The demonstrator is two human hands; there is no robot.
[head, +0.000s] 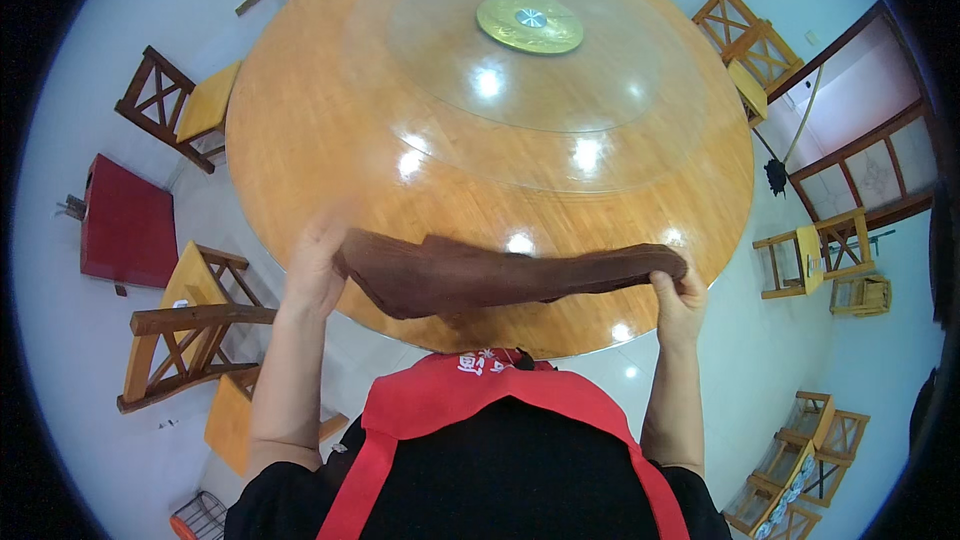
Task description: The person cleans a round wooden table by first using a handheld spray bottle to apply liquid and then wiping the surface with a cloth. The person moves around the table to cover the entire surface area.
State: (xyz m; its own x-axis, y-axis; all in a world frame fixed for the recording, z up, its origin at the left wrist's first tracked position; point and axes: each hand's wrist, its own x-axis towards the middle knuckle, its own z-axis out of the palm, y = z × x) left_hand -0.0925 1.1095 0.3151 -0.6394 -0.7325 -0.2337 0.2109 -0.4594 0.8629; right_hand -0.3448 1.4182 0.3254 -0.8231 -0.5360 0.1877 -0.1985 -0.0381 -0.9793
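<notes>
A folded dark brown cloth [480,276] stretches between my two hands over the near edge of the round wooden table [315,127]. At its left end, my left hand [319,262] grips a corner. My right hand [681,289] pinches the other end, thumb on the near side. The cloth looks slightly blurred and hangs a little lower on the left. Its folds hide part of the tabletop beneath.
A round glass turntable [525,157] with a gold centre disc [555,37] lies on the table. Wooden chairs [210,101] stand around it, several at left and right. A red box [127,225] is by the left wall. At right a mop [777,174] stands near a doorway.
</notes>
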